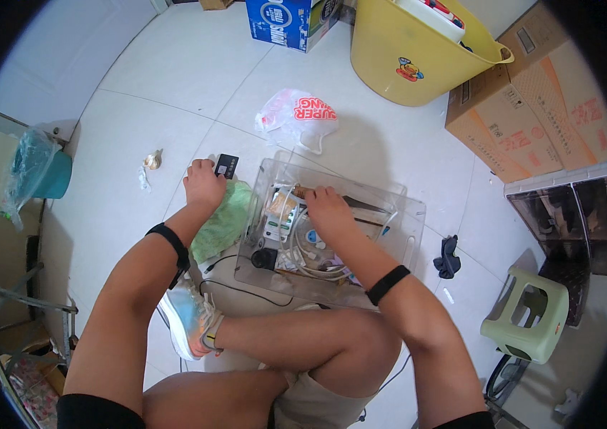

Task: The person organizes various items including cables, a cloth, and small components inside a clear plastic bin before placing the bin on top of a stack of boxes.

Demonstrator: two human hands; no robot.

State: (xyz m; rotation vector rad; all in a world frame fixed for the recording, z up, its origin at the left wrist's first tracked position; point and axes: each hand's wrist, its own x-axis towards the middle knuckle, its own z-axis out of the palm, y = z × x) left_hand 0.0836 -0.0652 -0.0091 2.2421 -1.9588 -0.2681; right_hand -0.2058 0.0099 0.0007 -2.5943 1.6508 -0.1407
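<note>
In the head view my left hand (205,180) rests low over the floor beside a small black card-like thing (227,166), its fingertips near or on that thing's edge; its grip is hard to make out. A green cloth (221,220) lies just below that hand. My right hand (326,206) reaches into a clear plastic bin (415,230), its fingers at the brown handle (301,191) of what looks like a knife with a dark blade (368,206). White cable coils (295,252), blister-like packs (276,228) and a black round object (264,259) lie in the bin.
Beyond the bin sits a white plastic bag (297,119). Garlic (152,160) lies on the floor at left, near a teal bin (54,174). A yellow tub (411,59), cardboard boxes (545,107), dark cloth (448,257) and a green stool (528,316) stand or lie at right.
</note>
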